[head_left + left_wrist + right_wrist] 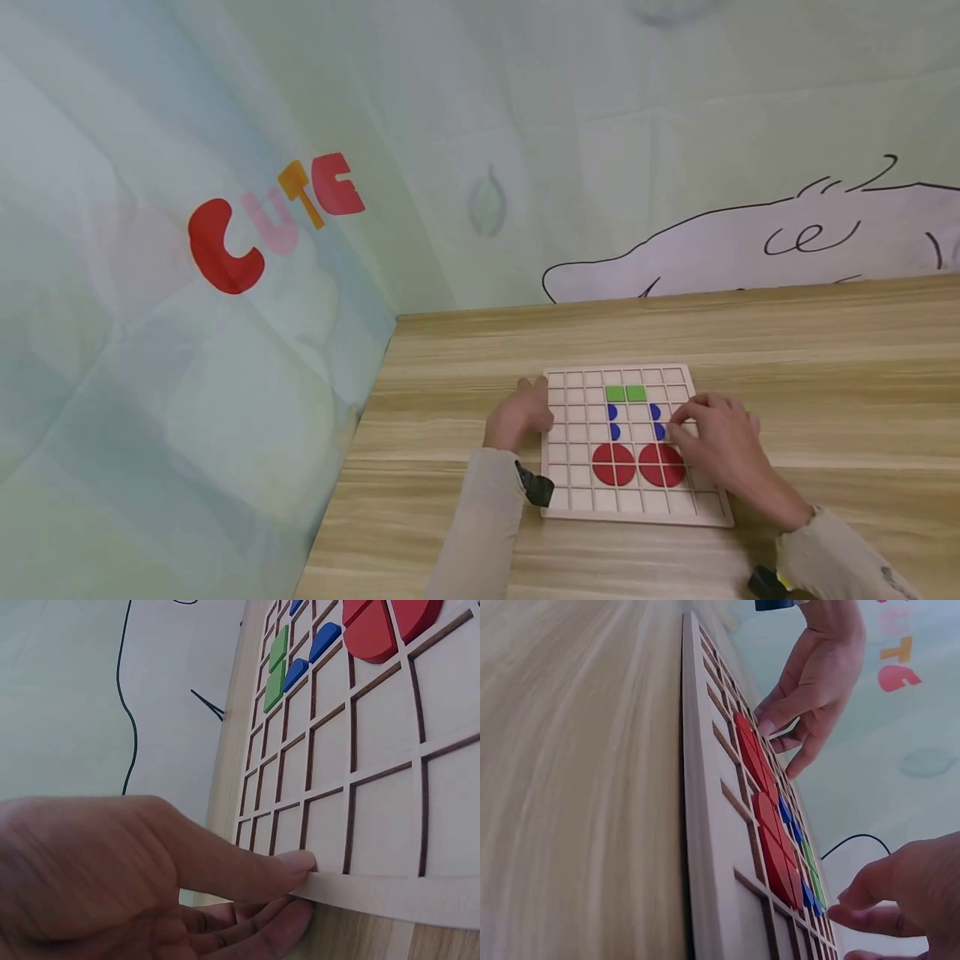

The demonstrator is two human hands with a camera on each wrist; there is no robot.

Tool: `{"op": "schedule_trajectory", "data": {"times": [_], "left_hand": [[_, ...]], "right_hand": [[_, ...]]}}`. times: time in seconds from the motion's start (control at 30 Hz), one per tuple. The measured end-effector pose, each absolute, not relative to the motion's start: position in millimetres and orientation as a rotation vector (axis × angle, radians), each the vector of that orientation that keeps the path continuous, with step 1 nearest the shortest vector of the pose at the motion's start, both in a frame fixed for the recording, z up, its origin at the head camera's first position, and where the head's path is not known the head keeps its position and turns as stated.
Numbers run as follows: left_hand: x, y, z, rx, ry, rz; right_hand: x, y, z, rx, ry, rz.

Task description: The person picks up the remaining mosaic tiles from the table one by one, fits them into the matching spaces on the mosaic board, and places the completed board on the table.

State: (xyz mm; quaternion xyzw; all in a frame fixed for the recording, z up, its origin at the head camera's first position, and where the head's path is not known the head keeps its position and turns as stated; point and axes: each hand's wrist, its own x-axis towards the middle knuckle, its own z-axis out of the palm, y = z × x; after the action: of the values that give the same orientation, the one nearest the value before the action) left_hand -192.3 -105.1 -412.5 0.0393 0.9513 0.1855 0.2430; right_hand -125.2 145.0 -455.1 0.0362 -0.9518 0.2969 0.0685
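Observation:
A pale wooden grid board (558, 479) lies on the table. On it are two red discs made of quarter pieces, the left disc (613, 464) and the right disc (662, 465). Above them sit blue half-circles (612, 412) in two columns, and two green squares (626, 393) top the left column. My left hand (522, 414) grips the board's left edge, its thumb on the frame and the other fingers below, as the left wrist view shows. My right hand (723, 442) has thumb and index fingertips right at the lower right blue half-circle (660, 432); I cannot tell whether they pinch it.
The wood-grain table (862, 392) extends around the board. Behind it hangs a pale fabric backdrop (487, 100) with a line drawing, and another fabric wall with the coloured letters CUTE (337, 185) rises on the left. A dark strap (536, 486) circles the left wrist.

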Motion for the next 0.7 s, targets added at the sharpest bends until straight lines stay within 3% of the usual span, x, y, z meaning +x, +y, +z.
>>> {"op": "schedule_trajectory", "data": {"times": [0.37,0.7], "left_hand": [[-191.6,-104.1,-411.1,0.076,2.599,0.524],[-192.4,-104.9,-412.1,0.091,2.597,0.523]], "right_hand": [[-122.5,172.8,-453.9,0.325,-2.724,0.874],[-126.6,210.2,-457.5,0.268,-2.757,0.805]]}}
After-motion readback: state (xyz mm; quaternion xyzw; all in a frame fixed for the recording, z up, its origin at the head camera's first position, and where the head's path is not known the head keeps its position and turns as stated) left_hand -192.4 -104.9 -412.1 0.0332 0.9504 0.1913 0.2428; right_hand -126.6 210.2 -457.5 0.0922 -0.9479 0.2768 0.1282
